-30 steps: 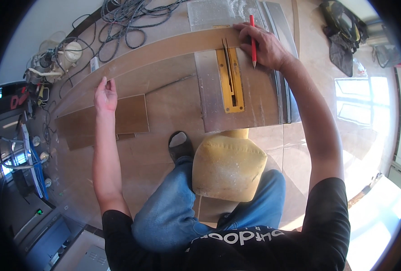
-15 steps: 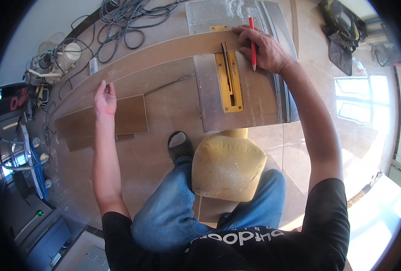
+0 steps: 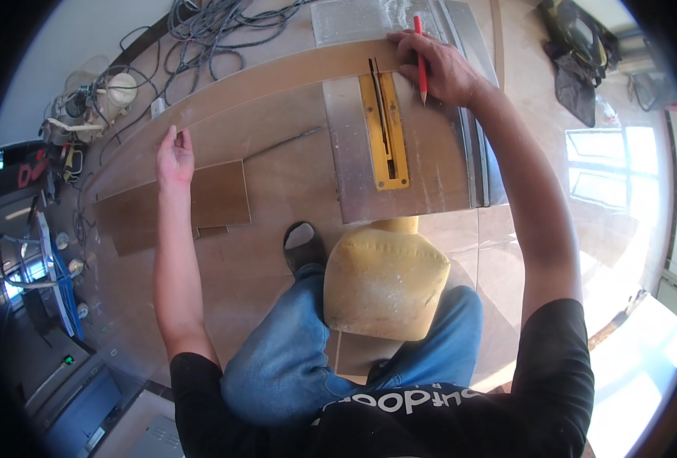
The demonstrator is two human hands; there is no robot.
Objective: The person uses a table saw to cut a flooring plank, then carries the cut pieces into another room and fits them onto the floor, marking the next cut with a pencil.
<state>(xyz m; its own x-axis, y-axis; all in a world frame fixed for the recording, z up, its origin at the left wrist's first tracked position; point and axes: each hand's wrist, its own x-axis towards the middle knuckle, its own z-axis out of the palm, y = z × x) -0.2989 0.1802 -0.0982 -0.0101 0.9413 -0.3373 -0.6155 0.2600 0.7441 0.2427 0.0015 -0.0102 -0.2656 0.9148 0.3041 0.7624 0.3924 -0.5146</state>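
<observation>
A long, thin brown board [image 3: 277, 80] lies across a small table saw, over the far end of its yellow throat plate [image 3: 389, 172]. The saw blade [image 3: 379, 99] stands in the plate's slot, at the board's near edge. My right hand [image 3: 439, 72] holds the board's right end at its far corner, with a red pencil [image 3: 421, 65] tucked between the fingers, point toward me. At the board's left part, my left hand [image 3: 175, 160] pinches the near edge with bent fingers, palm up. The saw's metal top [image 3: 438, 168] is dusty.
A dusty yellow padded seat [image 3: 388, 286] stands between my knees. Brown offcut boards [image 3: 220, 195] lie on the floor at left. Coiled dark cable [image 3: 216, 34] is at the far side. Tools and a white container [image 3: 121, 90] stand far left, a black-and-yellow bag [image 3: 579, 46] far right.
The board has slid a little away from me across the saw, and now covers the plate's far end. Both hands moved with it, the right one more than the left.
</observation>
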